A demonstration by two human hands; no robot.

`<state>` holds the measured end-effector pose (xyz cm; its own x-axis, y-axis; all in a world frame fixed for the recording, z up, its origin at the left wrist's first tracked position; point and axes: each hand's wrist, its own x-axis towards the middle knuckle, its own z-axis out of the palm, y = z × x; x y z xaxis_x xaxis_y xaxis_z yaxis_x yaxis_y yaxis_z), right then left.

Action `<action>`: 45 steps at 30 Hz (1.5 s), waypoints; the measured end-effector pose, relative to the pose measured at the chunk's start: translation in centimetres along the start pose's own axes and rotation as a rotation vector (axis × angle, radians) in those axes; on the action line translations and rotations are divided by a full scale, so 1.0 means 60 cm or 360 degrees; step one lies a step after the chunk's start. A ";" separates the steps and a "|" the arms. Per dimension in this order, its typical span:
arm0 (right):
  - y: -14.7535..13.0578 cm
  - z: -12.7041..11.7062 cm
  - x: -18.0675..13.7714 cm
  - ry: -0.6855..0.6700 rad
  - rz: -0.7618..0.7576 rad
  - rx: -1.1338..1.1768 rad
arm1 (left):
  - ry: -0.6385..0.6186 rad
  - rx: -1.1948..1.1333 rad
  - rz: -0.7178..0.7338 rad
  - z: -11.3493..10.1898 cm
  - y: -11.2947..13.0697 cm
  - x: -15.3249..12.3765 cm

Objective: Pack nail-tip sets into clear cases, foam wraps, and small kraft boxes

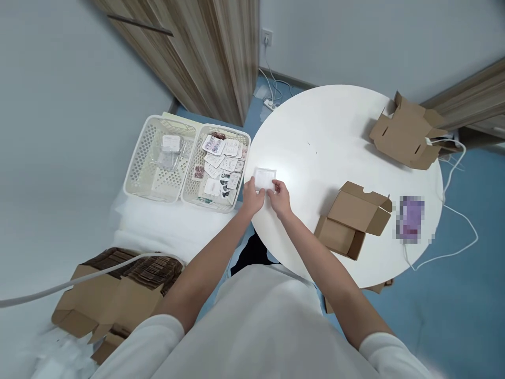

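Observation:
Over the left edge of the round white table, both hands hold a small white card (264, 178) that seems to be in a clear sleeve. My left hand (253, 197) pinches its lower left corner, and my right hand (280, 198) grips the right side with bent fingers. Just left of the hands stands a white basket (185, 181) with several printed cards (221, 158) in a loose pile. A second white basket (134, 171) beside it contains clear plastic bags (168, 160) and a white card (171, 142).
An open cardboard box (341, 237) sits on the table (327, 126) to the right. An unfolded carton (410, 131) lies at the far right edge, near a blurred purple item (411, 218) and a white cable (469, 226). Stacked flat cartons (118, 295) are at lower left.

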<state>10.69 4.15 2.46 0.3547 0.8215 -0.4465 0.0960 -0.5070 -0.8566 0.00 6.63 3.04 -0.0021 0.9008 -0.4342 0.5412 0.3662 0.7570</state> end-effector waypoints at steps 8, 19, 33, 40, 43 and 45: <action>0.038 -0.051 -0.047 0.0034 0.0041 0.0008 | 0.0087 -0.0302 0.0086 0.012 -0.027 -0.034; 0.091 -0.253 -0.199 0.0096 -0.0377 -0.0048 | -0.0024 -0.0206 0.0345 0.114 0.026 -0.217; 0.176 -0.404 -0.187 0.0070 -0.0301 -0.0892 | -0.0522 0.0795 0.0626 0.275 0.093 -0.279; 0.176 -0.420 -0.192 0.0115 -0.0499 -0.0887 | -0.0498 0.0784 0.0739 0.256 0.100 -0.274; 0.177 -0.471 -0.178 0.0406 -0.0532 -0.0592 | -0.0219 0.0554 0.0643 0.232 0.112 -0.242; 0.172 -0.505 -0.156 0.0631 -0.0337 -0.0361 | -0.0136 0.0386 0.0466 0.220 0.129 -0.212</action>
<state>36.55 -16.66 5.62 0.6273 0.7725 -0.0986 0.3882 -0.4199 -0.8203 15.32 -5.12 7.95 0.2466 0.9325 -0.2638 0.6918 0.0212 0.7218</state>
